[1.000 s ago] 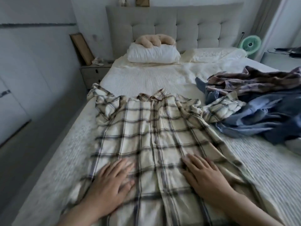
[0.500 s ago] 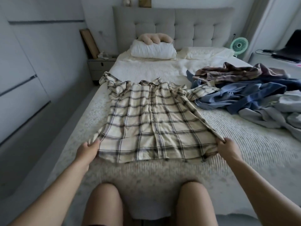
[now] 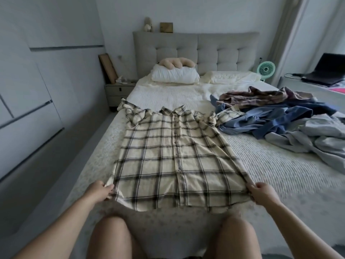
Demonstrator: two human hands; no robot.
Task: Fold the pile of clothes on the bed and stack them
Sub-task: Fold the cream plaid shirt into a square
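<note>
A cream plaid shirt point(image 3: 173, 156) lies spread flat on the bed point(image 3: 270, 165), buttons up, collar toward the headboard. My left hand point(image 3: 99, 189) pinches its lower left hem corner. My right hand point(image 3: 263, 193) pinches the lower right hem corner, and the hem is stretched taut between them. The shirt's right sleeve runs into a loose pile of clothes point(image 3: 280, 116) on the right half of the bed, with a brown plaid garment on top of blue and grey ones.
Two pillows point(image 3: 174, 75) and a beige cushion lie by the grey headboard. A nightstand point(image 3: 117, 92) stands left of the bed, wardrobe doors along the left wall. A green fan point(image 3: 266, 69) and a laptop point(image 3: 326, 71) sit at the right. My knees press the bed's foot.
My hands left the shirt's front, where they lay flat, and took the two hem corners. I moved back from the bed, and the hem is now pulled straighter.
</note>
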